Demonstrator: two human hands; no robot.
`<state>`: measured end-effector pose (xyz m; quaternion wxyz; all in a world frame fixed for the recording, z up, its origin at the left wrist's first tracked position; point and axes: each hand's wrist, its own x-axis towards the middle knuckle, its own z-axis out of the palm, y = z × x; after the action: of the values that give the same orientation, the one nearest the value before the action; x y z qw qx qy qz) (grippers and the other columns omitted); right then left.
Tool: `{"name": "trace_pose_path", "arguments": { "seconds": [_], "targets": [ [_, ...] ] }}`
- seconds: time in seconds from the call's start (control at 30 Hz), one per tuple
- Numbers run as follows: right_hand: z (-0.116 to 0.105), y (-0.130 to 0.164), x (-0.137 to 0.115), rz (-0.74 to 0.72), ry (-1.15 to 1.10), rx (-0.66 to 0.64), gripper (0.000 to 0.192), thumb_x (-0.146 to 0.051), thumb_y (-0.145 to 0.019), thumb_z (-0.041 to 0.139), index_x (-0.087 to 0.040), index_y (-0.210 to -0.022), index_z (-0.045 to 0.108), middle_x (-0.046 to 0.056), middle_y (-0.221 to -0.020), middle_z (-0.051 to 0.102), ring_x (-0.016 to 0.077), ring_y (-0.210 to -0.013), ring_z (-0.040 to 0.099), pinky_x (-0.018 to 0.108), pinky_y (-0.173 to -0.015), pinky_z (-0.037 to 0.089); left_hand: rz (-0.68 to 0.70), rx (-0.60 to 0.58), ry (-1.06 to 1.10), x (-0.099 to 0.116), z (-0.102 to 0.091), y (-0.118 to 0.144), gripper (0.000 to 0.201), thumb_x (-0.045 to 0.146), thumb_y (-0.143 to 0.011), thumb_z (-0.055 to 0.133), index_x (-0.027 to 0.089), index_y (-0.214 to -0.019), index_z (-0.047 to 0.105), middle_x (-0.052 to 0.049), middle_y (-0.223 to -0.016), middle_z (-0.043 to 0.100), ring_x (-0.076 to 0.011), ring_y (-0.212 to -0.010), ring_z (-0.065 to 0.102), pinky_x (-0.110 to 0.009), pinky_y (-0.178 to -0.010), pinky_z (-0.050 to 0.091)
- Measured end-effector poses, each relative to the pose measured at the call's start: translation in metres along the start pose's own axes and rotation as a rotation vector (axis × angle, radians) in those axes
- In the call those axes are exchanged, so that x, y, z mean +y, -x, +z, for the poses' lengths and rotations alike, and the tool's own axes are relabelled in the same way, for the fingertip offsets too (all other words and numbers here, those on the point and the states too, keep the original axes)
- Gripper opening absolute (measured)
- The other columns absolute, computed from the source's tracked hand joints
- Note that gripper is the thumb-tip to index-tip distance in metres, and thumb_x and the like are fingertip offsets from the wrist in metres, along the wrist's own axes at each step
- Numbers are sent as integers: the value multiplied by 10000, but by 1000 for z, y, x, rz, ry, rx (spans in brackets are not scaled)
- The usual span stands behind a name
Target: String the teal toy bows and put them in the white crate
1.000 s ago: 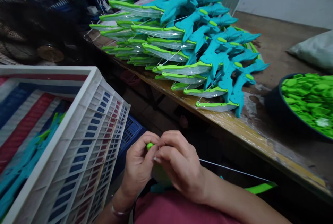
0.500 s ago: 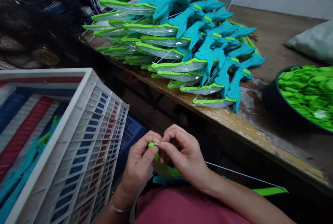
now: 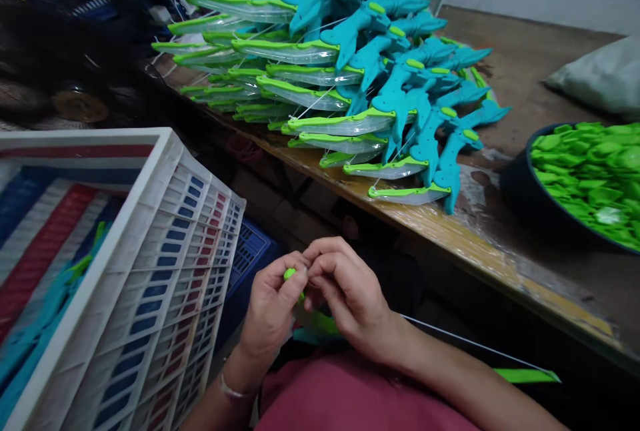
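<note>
My left hand point(image 3: 273, 311) pinches the green tip point(image 3: 289, 273) of a toy bow held low over my lap. My right hand point(image 3: 345, 294) meets it there, fingertips closed on the thin white string point(image 3: 460, 341) at that tip. The string runs right to the bow's other green end point(image 3: 527, 375). Most of the bow is hidden under my hands. On the wooden table point(image 3: 480, 244) beyond lies a big stack of finished teal and green bows point(image 3: 350, 77).
A white slatted crate point(image 3: 165, 244) lined with a striped sack stands at the left, with teal parts inside. A dark bowl point(image 3: 520, 197) of small green pieces point(image 3: 593, 174) sits at the right. A grey bag point(image 3: 595, 81) lies far right. A blue crate point(image 3: 250, 251) is below.
My hands have stayed together at the bow's tip, with the fingers shifting slightly around the string. The view has drifted a little, so the stack sits higher and further left.
</note>
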<state>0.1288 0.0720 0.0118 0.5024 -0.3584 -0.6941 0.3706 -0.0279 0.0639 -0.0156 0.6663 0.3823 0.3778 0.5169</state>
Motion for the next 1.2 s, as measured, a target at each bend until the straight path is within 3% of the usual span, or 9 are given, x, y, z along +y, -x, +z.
{"name": "trace_pose_path", "arguments": {
  "seconds": [0.13,0.2,0.37,0.53,0.6,0.77,1.07,1.2],
  "targets": [
    [-2,-3,8,-193,121,-35,133,-77,-1002,487,-190,-963,543,68,-927,626,178,-883,599,314,-732,543,-20,24,8,0,2,-4,262,330,-915,745,164,-735,652,16,-700,562,-90,-549,514,-202,-516,437],
    [-2,-3,8,-218,168,-35,145,-64,-998,471,-189,-954,532,49,-854,599,176,-827,569,315,-710,522,-17,53,-6,0,4,-5,263,313,-903,754,165,-716,645,14,-694,576,-94,-546,521,-205,-510,437],
    [-2,-1,1,-18,143,-37,180,-73,-1025,425,-189,-942,536,43,-891,584,145,-784,565,281,-684,510,-21,63,-72,-2,2,-5,199,284,-923,731,178,-768,664,18,-732,607,-96,-537,544,-223,-522,444],
    [-2,-2,2,184,-17,28,124,-125,-1020,556,-197,-920,570,-17,-828,605,91,-660,611,232,-648,518,28,-19,-119,-4,-6,-6,165,252,-972,673,184,-822,688,12,-772,602,-108,-573,580,-248,-564,462],
    [-1,-1,6,141,43,67,130,-117,-1002,595,-194,-898,587,-6,-825,627,107,-698,626,242,-664,525,14,-46,-113,-5,-8,-7,180,268,-985,657,185,-828,688,8,-764,602,-113,-576,576,-254,-570,463],
    [2,6,13,-125,280,85,108,-102,-1007,570,-173,-974,644,63,-880,674,164,-827,634,297,-723,561,-40,-49,-56,-6,-6,-9,222,309,-982,657,182,-801,658,10,-716,569,-113,-557,528,-244,-540,432],
    [3,8,10,-14,145,97,172,-77,-1000,569,-186,-1025,699,78,-975,721,166,-880,691,311,-756,616,-11,-105,-39,-7,-9,-10,208,280,-1012,627,191,-826,657,12,-768,566,-105,-605,555,-240,-576,453],
    [3,7,13,-38,152,88,161,-63,-988,579,-169,-1025,695,80,-952,712,162,-867,680,300,-745,605,12,-80,-63,-7,-8,-7,200,281,-1016,625,190,-840,655,13,-779,562,-100,-602,551,-243,-578,449]
  ]
}}
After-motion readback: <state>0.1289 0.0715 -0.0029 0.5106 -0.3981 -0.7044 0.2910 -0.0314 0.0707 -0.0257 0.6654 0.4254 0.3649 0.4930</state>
